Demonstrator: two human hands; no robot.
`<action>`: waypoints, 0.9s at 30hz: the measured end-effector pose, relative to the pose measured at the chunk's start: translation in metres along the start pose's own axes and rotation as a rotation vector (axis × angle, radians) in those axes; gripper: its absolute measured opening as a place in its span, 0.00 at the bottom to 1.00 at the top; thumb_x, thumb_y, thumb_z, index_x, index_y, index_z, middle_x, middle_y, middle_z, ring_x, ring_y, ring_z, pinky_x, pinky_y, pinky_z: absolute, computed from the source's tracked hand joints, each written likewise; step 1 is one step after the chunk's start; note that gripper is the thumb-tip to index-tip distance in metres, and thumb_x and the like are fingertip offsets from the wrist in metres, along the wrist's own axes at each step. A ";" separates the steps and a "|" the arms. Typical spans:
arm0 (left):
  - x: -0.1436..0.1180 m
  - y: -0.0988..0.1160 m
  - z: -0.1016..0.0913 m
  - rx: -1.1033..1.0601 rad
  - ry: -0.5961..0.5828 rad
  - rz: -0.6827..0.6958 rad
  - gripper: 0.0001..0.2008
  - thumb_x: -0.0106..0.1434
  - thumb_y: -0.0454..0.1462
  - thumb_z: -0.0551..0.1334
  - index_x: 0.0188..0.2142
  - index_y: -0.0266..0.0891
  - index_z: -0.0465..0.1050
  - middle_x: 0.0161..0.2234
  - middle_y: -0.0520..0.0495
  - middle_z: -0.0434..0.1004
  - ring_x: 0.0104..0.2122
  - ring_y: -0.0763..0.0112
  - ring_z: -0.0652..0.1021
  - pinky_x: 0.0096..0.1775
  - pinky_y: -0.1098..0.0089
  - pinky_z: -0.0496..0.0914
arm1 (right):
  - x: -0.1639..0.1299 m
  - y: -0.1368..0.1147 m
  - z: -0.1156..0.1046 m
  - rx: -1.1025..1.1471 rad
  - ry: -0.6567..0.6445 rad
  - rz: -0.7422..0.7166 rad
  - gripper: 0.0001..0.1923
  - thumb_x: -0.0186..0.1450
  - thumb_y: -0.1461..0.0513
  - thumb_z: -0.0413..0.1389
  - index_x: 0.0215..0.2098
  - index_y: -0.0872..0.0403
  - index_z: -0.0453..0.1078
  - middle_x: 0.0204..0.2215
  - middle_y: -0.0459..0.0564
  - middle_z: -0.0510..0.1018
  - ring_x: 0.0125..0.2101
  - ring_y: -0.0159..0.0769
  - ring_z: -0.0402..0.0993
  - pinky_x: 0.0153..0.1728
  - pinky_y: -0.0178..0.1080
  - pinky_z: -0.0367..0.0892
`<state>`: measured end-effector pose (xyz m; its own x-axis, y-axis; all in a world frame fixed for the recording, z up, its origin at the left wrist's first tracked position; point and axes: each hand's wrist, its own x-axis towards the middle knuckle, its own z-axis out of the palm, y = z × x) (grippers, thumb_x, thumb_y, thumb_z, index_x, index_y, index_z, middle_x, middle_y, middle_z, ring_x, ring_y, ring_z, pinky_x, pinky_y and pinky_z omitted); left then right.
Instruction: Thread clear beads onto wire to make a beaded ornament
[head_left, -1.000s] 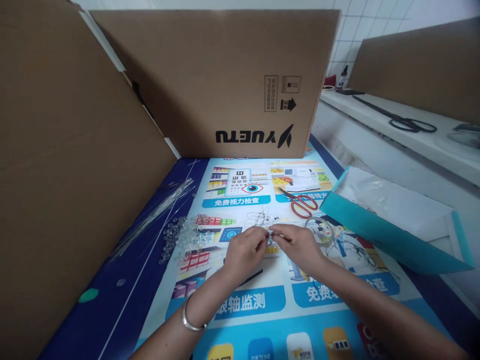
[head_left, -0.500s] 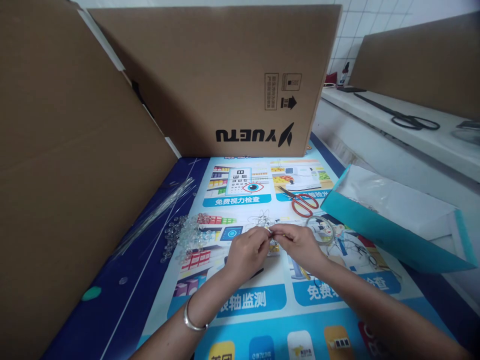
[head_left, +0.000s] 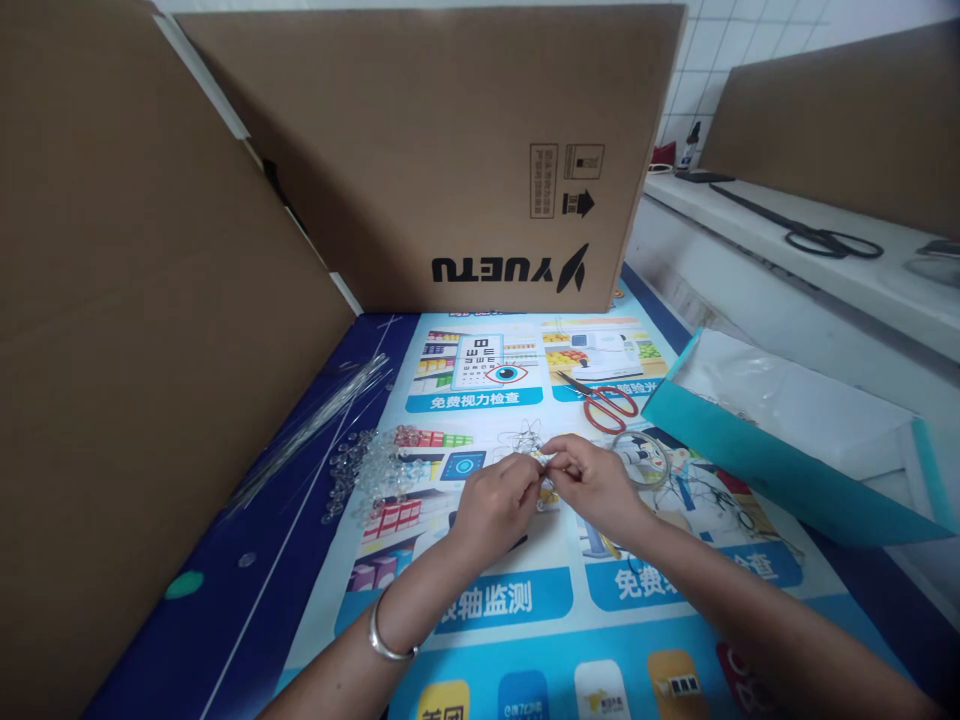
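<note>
My left hand (head_left: pixel 493 503) and my right hand (head_left: pixel 594 485) meet fingertip to fingertip over a printed poster mat (head_left: pixel 510 590). Both pinch one small clear bead on thin wire (head_left: pixel 542 459) between thumbs and forefingers. A silver bangle (head_left: pixel 384 640) circles my left wrist. A tangle of thin wire (head_left: pixel 525 436) lies just beyond the fingertips. A heap of clear beads (head_left: pixel 367 470) lies left of my left hand. A coil of clear cord (head_left: pixel 640 455) sits right of my right hand.
Red-handled scissors (head_left: pixel 604 400) lie beyond the hands. A teal-edged open box (head_left: pixel 780 455) stands at the right. Cardboard panels (head_left: pixel 420 150) wall off the back and left. Clear thin rods (head_left: pixel 315 420) lean by the left panel. Black scissors (head_left: pixel 817 240) rest on a white ledge.
Both hands stay pinched together and have shifted a little farther from me; my right fingers have turned slightly on the small piece.
</note>
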<state>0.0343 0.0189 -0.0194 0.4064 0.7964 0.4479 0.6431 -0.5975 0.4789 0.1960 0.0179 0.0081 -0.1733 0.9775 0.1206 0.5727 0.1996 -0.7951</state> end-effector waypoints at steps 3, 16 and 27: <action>-0.001 -0.001 0.001 -0.009 0.000 -0.001 0.06 0.60 0.30 0.52 0.29 0.39 0.65 0.31 0.47 0.74 0.33 0.71 0.74 0.34 0.71 0.67 | -0.001 -0.003 0.000 -0.046 0.004 -0.013 0.14 0.56 0.66 0.48 0.40 0.51 0.66 0.22 0.40 0.73 0.23 0.29 0.68 0.26 0.30 0.61; 0.010 0.008 -0.018 -0.318 -0.027 -0.084 0.04 0.60 0.33 0.56 0.29 0.39 0.65 0.32 0.47 0.72 0.36 0.69 0.72 0.37 0.69 0.66 | 0.005 0.002 0.000 0.492 0.005 0.129 0.12 0.51 0.67 0.51 0.34 0.53 0.65 0.21 0.41 0.69 0.20 0.27 0.61 0.23 0.31 0.57; 0.012 -0.005 -0.028 -0.198 -0.131 -0.186 0.06 0.60 0.32 0.54 0.28 0.41 0.66 0.30 0.49 0.68 0.32 0.69 0.71 0.35 0.69 0.65 | 0.024 0.021 -0.012 1.003 0.181 0.243 0.10 0.48 0.67 0.52 0.30 0.52 0.60 0.22 0.41 0.64 0.21 0.27 0.60 0.23 0.31 0.55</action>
<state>0.0175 0.0287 0.0041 0.3817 0.8915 0.2438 0.5808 -0.4366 0.6871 0.2136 0.0469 0.0012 0.0268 0.9959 -0.0868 -0.3656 -0.0710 -0.9281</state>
